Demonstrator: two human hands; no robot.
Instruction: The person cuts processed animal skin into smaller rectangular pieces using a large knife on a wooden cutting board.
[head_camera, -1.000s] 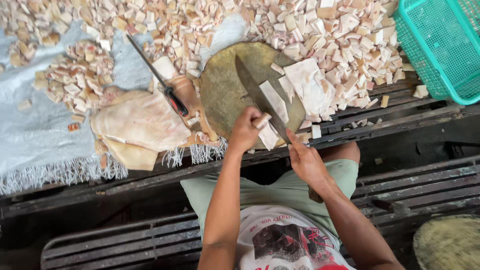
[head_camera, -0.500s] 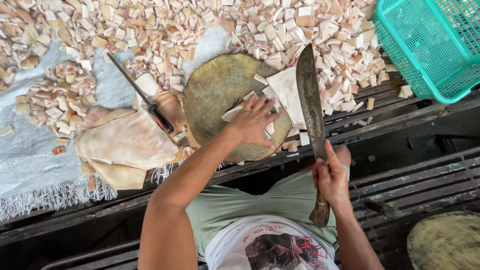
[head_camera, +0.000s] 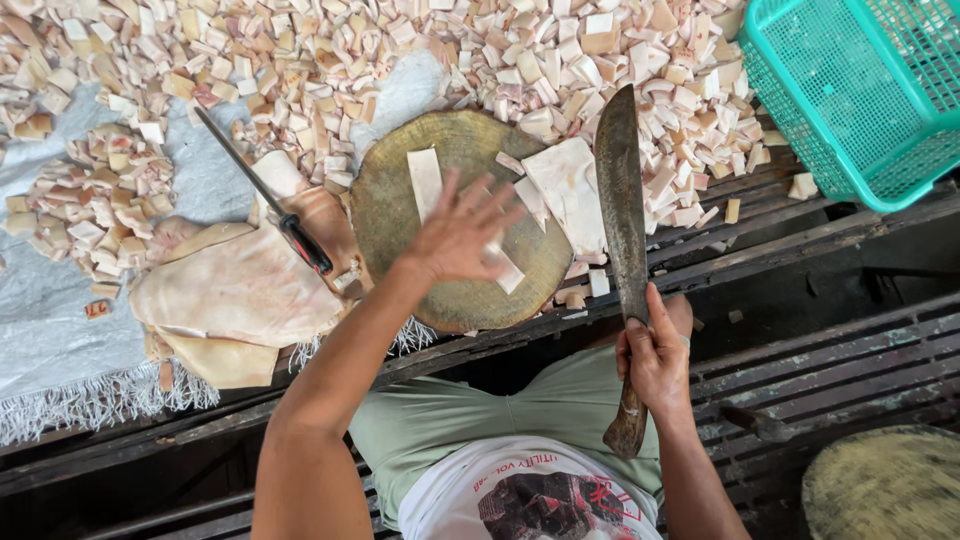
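On the round chopping block (head_camera: 400, 215), the left hand (head_camera: 462, 232) lies open over the pale strips (head_camera: 426, 180). The right hand (head_camera: 655, 358) grips a big cleaver (head_camera: 622, 200). Spread fingers near that blade risk a cut.

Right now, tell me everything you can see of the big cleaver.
The cleaver is long, with a broad, dark, stained blade that looks like worn metal and a brown wooden handle. The right hand grips the handle, holding the blade pointing away from the person, past the right edge of the round chopping block, with its tip over the pile of pale cut pieces. Whether the blade touches anything beneath cannot be told. The left hand is on the block, apart from it.
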